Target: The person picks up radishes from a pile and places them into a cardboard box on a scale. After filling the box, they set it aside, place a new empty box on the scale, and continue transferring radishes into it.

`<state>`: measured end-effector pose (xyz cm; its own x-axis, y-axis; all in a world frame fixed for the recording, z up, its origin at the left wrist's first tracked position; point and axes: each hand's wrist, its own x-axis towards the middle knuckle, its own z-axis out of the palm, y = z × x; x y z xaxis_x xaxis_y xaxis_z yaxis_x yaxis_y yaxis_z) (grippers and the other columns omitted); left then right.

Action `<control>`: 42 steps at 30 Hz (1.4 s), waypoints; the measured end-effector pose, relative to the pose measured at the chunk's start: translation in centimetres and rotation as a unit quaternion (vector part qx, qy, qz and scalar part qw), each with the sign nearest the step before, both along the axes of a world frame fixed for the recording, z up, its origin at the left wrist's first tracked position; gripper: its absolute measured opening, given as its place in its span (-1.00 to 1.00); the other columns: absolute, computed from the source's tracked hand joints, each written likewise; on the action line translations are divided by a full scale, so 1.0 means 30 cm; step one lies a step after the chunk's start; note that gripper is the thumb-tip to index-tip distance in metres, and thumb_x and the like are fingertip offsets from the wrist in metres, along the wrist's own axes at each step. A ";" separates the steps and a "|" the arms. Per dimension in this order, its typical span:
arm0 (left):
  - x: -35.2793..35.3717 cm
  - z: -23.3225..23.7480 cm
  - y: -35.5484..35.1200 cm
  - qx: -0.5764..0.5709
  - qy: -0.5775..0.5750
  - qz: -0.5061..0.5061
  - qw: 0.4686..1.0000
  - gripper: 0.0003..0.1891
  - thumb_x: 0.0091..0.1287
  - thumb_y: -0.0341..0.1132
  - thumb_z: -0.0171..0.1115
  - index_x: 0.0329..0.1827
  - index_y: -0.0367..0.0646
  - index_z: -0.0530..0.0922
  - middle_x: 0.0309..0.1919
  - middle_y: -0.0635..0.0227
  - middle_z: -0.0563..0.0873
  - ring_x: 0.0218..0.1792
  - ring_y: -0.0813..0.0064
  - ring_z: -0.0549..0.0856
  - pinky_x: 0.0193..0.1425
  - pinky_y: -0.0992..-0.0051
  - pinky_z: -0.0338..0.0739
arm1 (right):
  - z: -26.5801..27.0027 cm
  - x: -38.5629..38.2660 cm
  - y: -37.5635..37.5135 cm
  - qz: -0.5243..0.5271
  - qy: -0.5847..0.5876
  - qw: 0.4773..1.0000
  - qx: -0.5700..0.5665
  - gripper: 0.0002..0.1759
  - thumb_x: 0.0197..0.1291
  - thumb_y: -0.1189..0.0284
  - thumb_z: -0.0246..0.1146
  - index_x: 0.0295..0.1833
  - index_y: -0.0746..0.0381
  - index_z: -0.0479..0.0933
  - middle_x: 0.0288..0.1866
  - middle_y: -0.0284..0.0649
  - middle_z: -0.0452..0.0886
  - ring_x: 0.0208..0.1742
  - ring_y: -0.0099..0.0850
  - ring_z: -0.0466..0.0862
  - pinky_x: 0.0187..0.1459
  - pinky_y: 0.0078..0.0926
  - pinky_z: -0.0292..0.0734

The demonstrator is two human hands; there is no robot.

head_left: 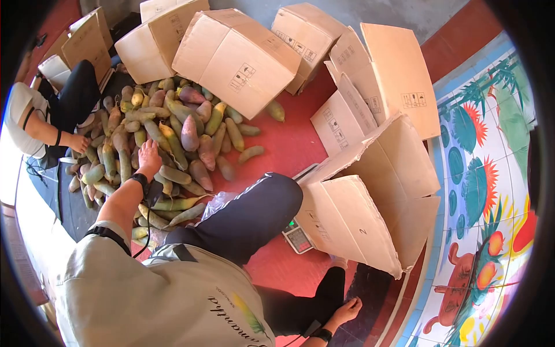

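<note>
My left hand, with a black band at the wrist, reaches onto a large pile of long green, yellow and purplish root vegetables. Its fingers are slightly apart over the pile, and nothing is visibly gripped. At the lower right, beside my leg, my right hand is bare, its fingers loosely bent and partly apart, with nothing seen in it. A large open carton marked "2" stands on a scale, whose display shows at its left edge.
Several cardboard cartons surround the pile's far side, with more open ones at the right. A co-worker's hand is at the pile's left edge. A clear plastic bag lies by my knee. A painted tile wall borders the right.
</note>
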<state>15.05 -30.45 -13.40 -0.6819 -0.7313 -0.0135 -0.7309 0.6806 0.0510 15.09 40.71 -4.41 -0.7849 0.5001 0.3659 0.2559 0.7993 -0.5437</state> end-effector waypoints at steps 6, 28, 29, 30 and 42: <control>-0.011 0.001 -0.002 0.006 -0.040 0.004 0.999 -0.55 0.00 -0.41 0.21 0.02 -0.21 0.43 0.06 0.16 0.40 0.09 0.17 0.41 0.13 0.34 0.39 | 0.001 0.002 0.001 0.009 0.008 1.000 0.002 -0.81 0.22 0.44 0.08 -0.19 0.35 0.49 -0.36 -0.06 0.57 -0.39 -0.23 0.57 -0.34 -0.37 0.48; -0.013 -0.010 -0.013 -0.007 -0.103 -0.011 0.995 -0.72 0.02 -0.49 0.19 -0.15 -0.20 0.52 0.00 0.12 0.39 0.06 0.13 0.42 0.08 0.38 0.45 | -0.015 -0.007 0.006 0.042 0.052 0.997 0.033 -0.80 0.26 0.42 0.05 -0.19 0.34 0.48 -0.47 -0.13 0.55 -0.62 -0.41 0.53 -0.59 -0.52 0.45; -0.014 -0.009 -0.012 -0.007 -0.105 -0.009 0.994 -0.71 0.02 -0.49 0.19 -0.14 -0.20 0.52 0.00 0.12 0.39 0.06 0.13 0.42 0.08 0.39 0.45 | -0.010 -0.007 0.001 0.045 0.054 0.997 0.038 -0.80 0.26 0.42 0.05 -0.19 0.34 0.48 -0.47 -0.13 0.55 -0.62 -0.41 0.53 -0.59 -0.52 0.45; -0.015 -0.008 -0.010 -0.006 -0.107 -0.007 0.994 -0.71 0.02 -0.48 0.19 -0.14 -0.20 0.52 0.00 0.12 0.39 0.06 0.13 0.42 0.08 0.39 0.45 | -0.003 -0.007 -0.006 0.048 0.057 0.996 0.043 -0.80 0.26 0.42 0.05 -0.19 0.34 0.48 -0.47 -0.13 0.55 -0.62 -0.41 0.53 -0.59 -0.51 0.44; -0.019 -0.008 -0.006 -0.014 -0.112 -0.001 0.994 -0.71 0.03 -0.47 0.18 -0.13 -0.15 0.52 0.00 0.16 0.41 0.06 0.18 0.43 0.07 0.38 0.45 | 0.006 -0.011 -0.016 0.052 0.062 0.995 0.065 -0.79 0.26 0.41 0.05 -0.20 0.35 0.48 -0.51 -0.14 0.55 -0.64 -0.41 0.53 -0.59 -0.50 0.42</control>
